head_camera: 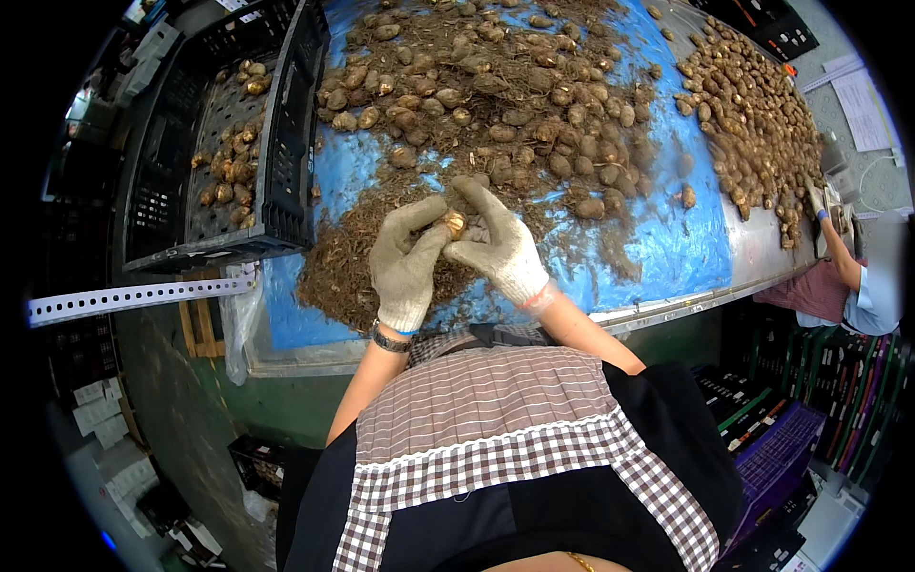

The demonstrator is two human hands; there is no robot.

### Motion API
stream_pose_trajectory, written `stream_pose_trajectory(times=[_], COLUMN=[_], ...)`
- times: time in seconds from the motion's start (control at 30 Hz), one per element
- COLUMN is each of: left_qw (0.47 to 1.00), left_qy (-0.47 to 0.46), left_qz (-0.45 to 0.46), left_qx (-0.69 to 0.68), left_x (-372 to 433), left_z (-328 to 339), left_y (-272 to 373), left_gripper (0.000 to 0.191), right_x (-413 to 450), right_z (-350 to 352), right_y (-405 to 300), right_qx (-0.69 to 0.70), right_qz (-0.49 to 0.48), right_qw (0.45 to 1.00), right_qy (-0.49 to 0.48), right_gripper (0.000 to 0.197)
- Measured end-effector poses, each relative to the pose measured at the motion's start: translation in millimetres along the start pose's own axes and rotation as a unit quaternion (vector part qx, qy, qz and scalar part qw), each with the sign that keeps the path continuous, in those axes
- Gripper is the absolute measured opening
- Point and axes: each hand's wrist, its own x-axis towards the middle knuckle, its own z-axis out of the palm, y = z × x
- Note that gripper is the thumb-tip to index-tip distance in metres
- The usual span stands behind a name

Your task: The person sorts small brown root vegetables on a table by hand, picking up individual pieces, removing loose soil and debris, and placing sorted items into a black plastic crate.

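A small brown taro corm (455,224) is held between my two hands, just above the heap. My left hand (409,261), in a soiled knit work glove, presses its thumb and fingertips against the corm's left side. From the right, my right hand (498,250), in a matching glove, has its thumb and fingers around the other side; some fingertips are hidden. Beneath and beside my hands lies a mound of loose fibrous root hair (343,268). Farther back, many taro corms (502,133) lie mixed with roots and soil on blue plastic sheeting (686,250).
A black plastic crate (286,136) with some corms inside stands at the left. On the metal table (754,247) to the right is a large corm pile (750,121), where another person's gloved hand (815,200) works. Stacked crates (779,443) stand below right.
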Motion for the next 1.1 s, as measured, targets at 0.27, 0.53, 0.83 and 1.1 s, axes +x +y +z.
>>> stream_pose_trajectory(times=[0.27,0.53,0.83,1.1], left_qw=[0.995,0.983,0.999,0.969], left_qy=[0.007,0.091,0.051,0.002], left_qz=[0.075,-0.156,0.001,-0.205], left_qx=[0.060,0.032,0.003,-0.139], left_x=[0,16,-10,2], left_z=[4,-14,0,-15], left_y=[-1,-3,2,0], left_gripper=[0.031,0.021,0.030,0.032], right_x=[-1,-5,-2,3], right_z=[-5,0,-7,-7], right_y=[-14,-12,-13,-7], right_qx=[-0.157,0.043,0.030,0.105], right_qz=[-0.007,-0.014,0.053,0.007], right_qw=[0.987,0.998,0.996,0.993], right_qy=[-0.017,-0.035,-0.060,-0.056], right_gripper=[0.078,0.075,0.078,0.081])
